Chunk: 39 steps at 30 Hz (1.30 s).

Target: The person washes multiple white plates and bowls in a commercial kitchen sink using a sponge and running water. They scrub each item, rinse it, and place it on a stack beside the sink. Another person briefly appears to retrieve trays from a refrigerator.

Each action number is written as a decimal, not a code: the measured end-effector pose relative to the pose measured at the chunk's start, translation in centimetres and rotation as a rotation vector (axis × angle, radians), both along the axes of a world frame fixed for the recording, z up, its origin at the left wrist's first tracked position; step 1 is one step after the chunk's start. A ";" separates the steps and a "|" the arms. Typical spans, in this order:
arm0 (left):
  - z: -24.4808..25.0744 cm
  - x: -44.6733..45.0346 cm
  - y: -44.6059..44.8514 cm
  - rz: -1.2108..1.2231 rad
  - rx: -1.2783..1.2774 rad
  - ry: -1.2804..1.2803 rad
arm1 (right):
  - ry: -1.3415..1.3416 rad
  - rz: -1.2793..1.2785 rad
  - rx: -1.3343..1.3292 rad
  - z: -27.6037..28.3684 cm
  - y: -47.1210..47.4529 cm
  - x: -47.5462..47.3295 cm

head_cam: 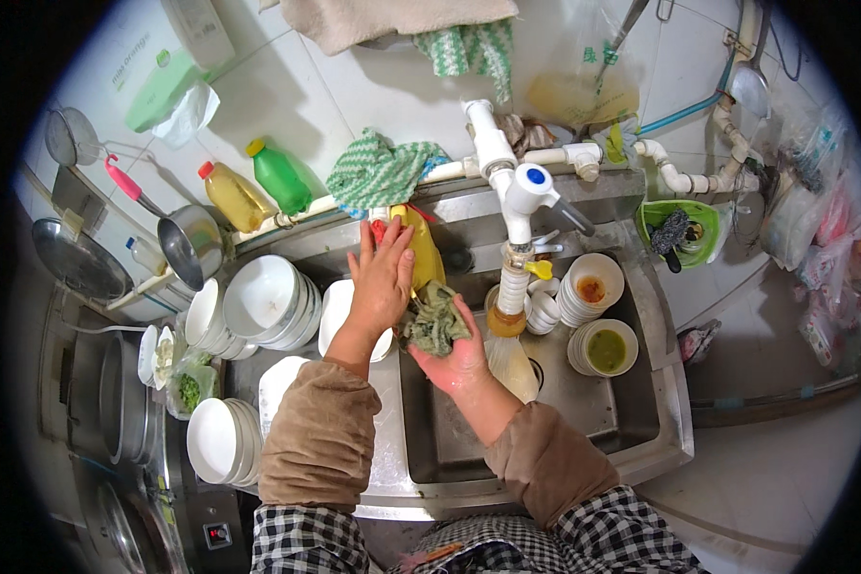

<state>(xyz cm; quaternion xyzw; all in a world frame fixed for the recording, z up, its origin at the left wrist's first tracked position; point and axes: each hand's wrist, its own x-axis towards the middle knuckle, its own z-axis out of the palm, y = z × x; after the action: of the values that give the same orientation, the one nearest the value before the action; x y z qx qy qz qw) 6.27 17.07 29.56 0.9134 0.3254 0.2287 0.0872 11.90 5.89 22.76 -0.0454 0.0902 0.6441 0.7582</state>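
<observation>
My right hand (460, 356) holds a crumpled grey-green cloth (436, 319) over the left edge of the steel sink basin (466, 448). My left hand (379, 280) is flat with its fingers apart, palm down, touching or just above the red top of a yellow bottle (423, 255) behind the sink; contact cannot be told. Beneath my left wrist lies a white dish (339, 316). Inside the basin, to the right, are stacked bowls (593, 287), one with reddish residue, and another stack (604, 349) with green liquid on top. A white faucet (516, 208) rises behind the basin.
Stacked white bowls (269, 298) and plates (219, 439) line the left counter. Green (281, 176) and yellowish (235, 197) bottles stand near the wall, by a saucepan (190, 244) with a pink handle. A striped cloth (384, 171) hangs on the pipe. A green basket (681, 233) holds scourers at right.
</observation>
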 end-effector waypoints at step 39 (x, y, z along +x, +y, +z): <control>-16.5 5.7 -25.2 -0.004 -2.100 -0.935 | -1.364 0.005 -0.920 -9.1 -17.0 5.6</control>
<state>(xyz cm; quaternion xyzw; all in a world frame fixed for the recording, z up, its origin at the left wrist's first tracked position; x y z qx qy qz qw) 11.94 -8.17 13.11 0.2166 0.2898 0.1614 0.9182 17.51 -11.06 13.67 -0.7332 -0.1352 0.3753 0.5506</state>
